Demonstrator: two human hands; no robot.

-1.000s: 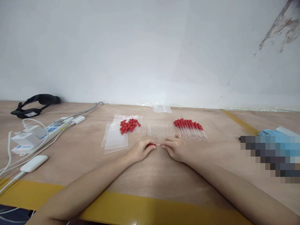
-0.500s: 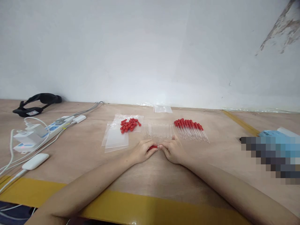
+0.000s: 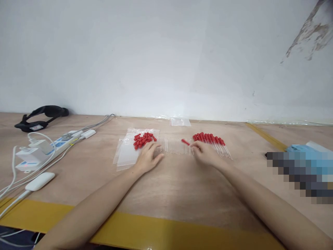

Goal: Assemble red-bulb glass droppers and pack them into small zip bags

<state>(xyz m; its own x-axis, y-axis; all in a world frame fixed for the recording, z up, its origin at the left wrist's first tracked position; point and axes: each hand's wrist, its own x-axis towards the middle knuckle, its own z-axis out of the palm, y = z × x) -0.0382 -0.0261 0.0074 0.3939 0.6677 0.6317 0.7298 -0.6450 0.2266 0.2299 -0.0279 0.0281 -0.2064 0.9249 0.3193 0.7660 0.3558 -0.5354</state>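
Note:
My right hand (image 3: 204,152) pinches a glass dropper by its clear tube. The dropper's red rubber bulb (image 3: 185,142) points up and to the left. Just right of that hand lies a row of droppers with red bulbs (image 3: 208,138), their tubes partly hidden behind the hand. My left hand (image 3: 148,158) is open, its fingers reaching to the near edge of a pile of loose red rubber bulbs (image 3: 142,140). Between both hands lies a row of bare clear glass tubes (image 3: 174,145).
Clear plastic bags (image 3: 127,158) lie under and beside the bulb pile; another small bag (image 3: 180,122) is near the wall. A power strip (image 3: 61,142) with plugs and cables, a white adapter (image 3: 40,181) and a black strap (image 3: 43,116) occupy the left. A blue item (image 3: 304,152) lies at right.
My hands have parted from their meeting point at the front. The left moved left and forward to the bulb pile; the right carried the dropper forward and right towards the finished-looking row.

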